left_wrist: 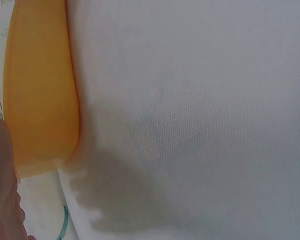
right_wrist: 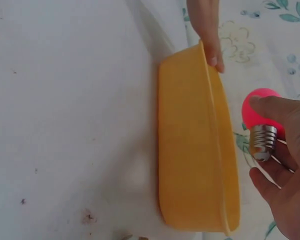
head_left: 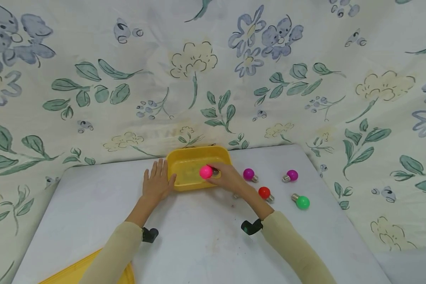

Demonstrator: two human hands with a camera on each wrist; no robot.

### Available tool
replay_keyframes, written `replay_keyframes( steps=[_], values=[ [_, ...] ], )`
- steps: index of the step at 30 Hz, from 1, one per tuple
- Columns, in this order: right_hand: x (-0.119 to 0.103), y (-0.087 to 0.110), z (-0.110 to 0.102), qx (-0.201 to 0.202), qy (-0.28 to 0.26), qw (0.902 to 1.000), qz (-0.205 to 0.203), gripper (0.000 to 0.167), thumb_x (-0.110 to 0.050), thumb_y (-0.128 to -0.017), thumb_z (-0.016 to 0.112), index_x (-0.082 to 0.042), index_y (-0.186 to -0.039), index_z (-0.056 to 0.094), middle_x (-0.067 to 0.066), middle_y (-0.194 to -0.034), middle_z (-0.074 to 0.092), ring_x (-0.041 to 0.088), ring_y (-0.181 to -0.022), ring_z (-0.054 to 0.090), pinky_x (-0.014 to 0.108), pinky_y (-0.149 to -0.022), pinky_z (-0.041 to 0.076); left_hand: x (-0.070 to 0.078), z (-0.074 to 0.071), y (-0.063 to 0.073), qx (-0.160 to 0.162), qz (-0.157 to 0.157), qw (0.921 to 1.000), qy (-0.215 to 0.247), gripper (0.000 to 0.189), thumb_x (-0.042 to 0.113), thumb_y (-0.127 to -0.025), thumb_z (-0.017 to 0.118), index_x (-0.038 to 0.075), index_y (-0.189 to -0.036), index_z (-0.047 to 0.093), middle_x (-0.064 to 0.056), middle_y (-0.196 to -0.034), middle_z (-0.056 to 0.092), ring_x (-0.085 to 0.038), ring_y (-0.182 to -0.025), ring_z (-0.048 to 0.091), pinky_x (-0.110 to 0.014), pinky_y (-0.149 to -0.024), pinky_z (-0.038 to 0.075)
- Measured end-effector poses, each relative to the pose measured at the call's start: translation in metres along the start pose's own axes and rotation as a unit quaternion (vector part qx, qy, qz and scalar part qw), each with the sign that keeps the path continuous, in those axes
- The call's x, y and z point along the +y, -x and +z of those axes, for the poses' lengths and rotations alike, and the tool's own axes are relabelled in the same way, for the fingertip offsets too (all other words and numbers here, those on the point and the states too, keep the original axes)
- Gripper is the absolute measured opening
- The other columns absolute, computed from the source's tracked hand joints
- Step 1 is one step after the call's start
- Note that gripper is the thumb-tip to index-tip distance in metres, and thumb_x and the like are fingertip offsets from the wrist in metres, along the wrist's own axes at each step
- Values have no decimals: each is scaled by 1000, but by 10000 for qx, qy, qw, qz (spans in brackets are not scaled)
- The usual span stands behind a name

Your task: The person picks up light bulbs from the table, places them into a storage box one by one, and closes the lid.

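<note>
A pink light bulb with a silver screw base is pinched between the thumb and fingers of my right hand. In the head view, bulb and hand are over the right part of a yellow plastic basin. The right wrist view shows the bulb above the basin's rim. My left hand has its fingers straight and lies against the basin's left end, with the thumb at the rim. Only part of the left hand shows at the edge of the left wrist view, beside the basin's wall.
Right of the basin lie two purple bulbs, a red bulb and a green bulb on the white table. Part of another base shows beside my right wrist. A larger yellow tray sits at the front left. Floral cloth hangs behind.
</note>
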State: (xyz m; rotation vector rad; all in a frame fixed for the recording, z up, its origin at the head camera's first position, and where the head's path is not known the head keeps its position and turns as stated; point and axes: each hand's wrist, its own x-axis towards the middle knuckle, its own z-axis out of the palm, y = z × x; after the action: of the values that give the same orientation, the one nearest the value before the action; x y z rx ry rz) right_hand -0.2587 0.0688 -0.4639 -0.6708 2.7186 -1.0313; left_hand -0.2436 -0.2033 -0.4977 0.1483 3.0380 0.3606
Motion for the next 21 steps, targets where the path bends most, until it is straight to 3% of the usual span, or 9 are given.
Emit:
replay_keyframes(
  steps=[10, 21],
  values=[
    [0, -32, 12, -133, -5, 9998, -127, 59, -21, -91, 76, -5, -143, 55, 9, -135, 61, 24, -120, 56, 34, -103, 45, 0, 1, 0, 55, 47, 10000, 22, 72, 40, -107, 30, -8, -156, 9, -27, -162, 4, -43, -149, 3, -62, -116, 2],
    [-2, -53, 33, -156, -242, 9995, 87, 52, -25, -89, 78, -11, -135, 61, 1, -123, 66, 18, -112, 59, 26, -94, 49, -2, 4, -2, 67, 2, 10000, -3, 72, 41, -106, 30, -7, -156, 9, -27, -163, 4, -42, -149, 3, -62, -116, 3]
  ],
)
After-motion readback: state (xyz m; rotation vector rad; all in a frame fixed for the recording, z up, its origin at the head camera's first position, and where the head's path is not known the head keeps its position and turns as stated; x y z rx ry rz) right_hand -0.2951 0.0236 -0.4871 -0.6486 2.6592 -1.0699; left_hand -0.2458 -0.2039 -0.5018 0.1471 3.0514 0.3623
